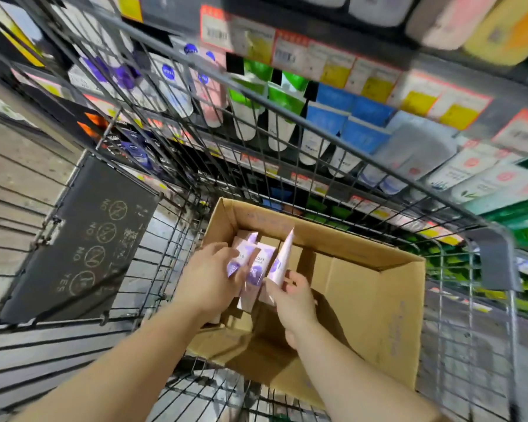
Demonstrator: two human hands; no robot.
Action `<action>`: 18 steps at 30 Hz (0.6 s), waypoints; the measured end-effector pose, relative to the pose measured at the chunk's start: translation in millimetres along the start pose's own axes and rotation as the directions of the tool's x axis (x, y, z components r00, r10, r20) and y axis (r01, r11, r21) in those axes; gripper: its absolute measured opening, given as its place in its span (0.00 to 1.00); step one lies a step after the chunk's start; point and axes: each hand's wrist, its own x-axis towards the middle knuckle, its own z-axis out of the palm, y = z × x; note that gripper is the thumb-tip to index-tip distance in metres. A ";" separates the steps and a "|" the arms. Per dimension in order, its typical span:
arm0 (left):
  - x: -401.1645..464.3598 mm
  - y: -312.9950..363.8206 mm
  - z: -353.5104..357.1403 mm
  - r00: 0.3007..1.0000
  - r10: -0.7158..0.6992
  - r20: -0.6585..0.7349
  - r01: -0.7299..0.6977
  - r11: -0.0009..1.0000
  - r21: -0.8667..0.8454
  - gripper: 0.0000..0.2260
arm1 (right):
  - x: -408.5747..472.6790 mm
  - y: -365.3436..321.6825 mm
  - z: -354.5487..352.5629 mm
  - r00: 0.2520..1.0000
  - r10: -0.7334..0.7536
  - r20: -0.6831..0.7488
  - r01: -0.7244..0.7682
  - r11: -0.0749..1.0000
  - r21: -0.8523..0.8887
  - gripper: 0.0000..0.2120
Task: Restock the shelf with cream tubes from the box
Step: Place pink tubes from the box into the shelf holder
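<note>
An open cardboard box (363, 293) sits inside a wire shopping cart (171, 245). Pale pink cream tubes with purple labels (258, 266) stand bunched at its far left corner. My left hand (209, 280) grips the leftmost tubes (240, 254) from the side. My right hand (291, 296) pinches one tube (282, 257) by its lower end, and that tube stands tilted above the others. The shelf (287, 138) beyond the cart holds rows of tubes.
The cart's wire walls surround the box. A dark sign panel (83, 245) with NO and YES symbols hangs on the cart's left side. Price tags (317, 60) line the shelf edges. Green, blue, pink and white tubes fill the shelf rows.
</note>
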 end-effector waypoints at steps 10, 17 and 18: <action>-4.5 -16.4 -41.0 0.937 -0.174 0.303 0.344 0.616 -0.708 0.06 | -22.3 -40.0 32.0 0.911 0.067 0.407 -0.142 0.977 0.158 0.12; -9.4 -44.2 -36.9 0.939 -0.286 0.189 0.332 0.626 -0.705 0.06 | 2.4 -0.2 86.4 0.992 0.126 -0.020 -0.127 0.961 -0.244 0.17; -10.2 -44.6 -36.0 0.940 -0.291 0.179 0.330 0.636 -0.697 0.05 | 6.2 3.7 91.0 0.992 0.124 -0.034 -0.129 0.970 -0.208 0.18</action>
